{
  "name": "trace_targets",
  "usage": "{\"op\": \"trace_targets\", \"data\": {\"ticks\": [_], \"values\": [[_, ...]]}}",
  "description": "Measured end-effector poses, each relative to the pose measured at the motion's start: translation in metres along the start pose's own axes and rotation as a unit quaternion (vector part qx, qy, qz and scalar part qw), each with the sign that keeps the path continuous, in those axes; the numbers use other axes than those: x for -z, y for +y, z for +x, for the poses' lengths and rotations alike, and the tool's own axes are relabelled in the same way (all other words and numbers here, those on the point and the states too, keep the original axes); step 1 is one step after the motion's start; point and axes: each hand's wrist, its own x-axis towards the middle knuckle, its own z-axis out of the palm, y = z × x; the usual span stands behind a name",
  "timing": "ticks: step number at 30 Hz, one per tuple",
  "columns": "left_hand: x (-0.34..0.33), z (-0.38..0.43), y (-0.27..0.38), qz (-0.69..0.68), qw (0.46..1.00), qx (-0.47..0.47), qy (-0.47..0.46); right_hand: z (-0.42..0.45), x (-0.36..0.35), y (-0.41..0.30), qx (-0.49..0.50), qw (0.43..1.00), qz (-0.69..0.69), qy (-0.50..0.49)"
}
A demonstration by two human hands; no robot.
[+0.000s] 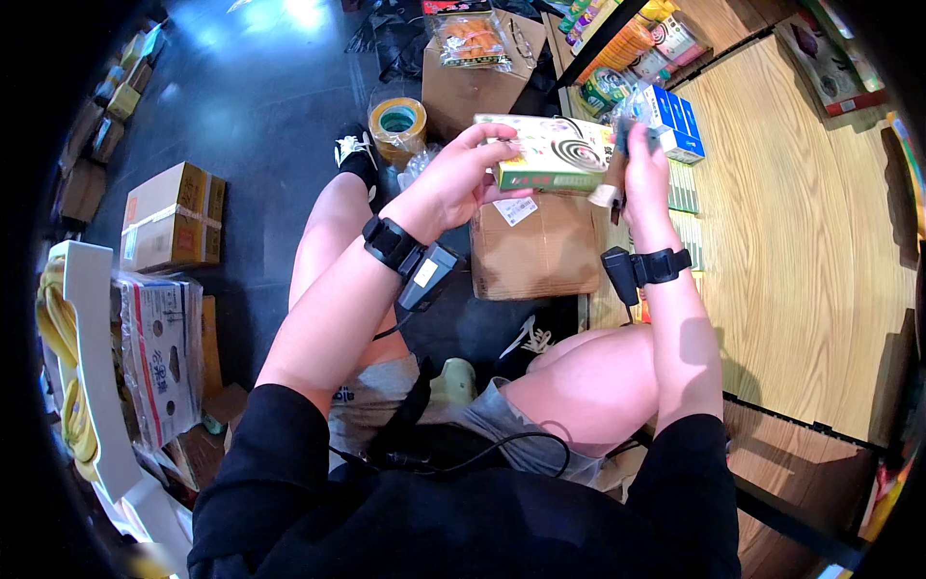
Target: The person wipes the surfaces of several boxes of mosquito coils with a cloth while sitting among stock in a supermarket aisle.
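Note:
My left hand [474, 170] grips the left end of a flat mosquito-coil box [557, 148], with the thumb and fingers around its edge. The box is white and green, printed with dark spirals, and is held above a closed cardboard carton [535, 250]. At the box's right end, my right hand [647, 174] is closed around a blurred brown-and-dark item [613, 184]; its kind cannot be made out. Whether that item touches the box is unclear. Several thin green-and-white boxes [684, 188] sit on the wooden shelf [781, 239], partly hidden by my right arm.
Blue-and-white boxes [676, 123] stand on the shelf beside a black upright [604, 40]. Ahead are tape rolls [398, 127] and a carton [463, 94] bearing an orange packet [466, 43] and eyeglasses [522, 42]. Leftward are a strapped carton [173, 217] and a white rack [90, 347] near bananas [61, 318].

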Motion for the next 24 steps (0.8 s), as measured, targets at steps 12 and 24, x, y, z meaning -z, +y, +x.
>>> {"op": "trace_targets", "data": {"ticks": [12,24], "values": [[0.016,0.014,-0.026,-0.181,0.982,0.002,-0.054,-0.067,-0.053,-0.022,0.332,0.896,-0.262,-0.139],[0.028,0.013,-0.010,-0.185,0.983,-0.001,-0.011,-0.069,-0.046,-0.016,0.440,0.803,-0.355,-0.188]]}}
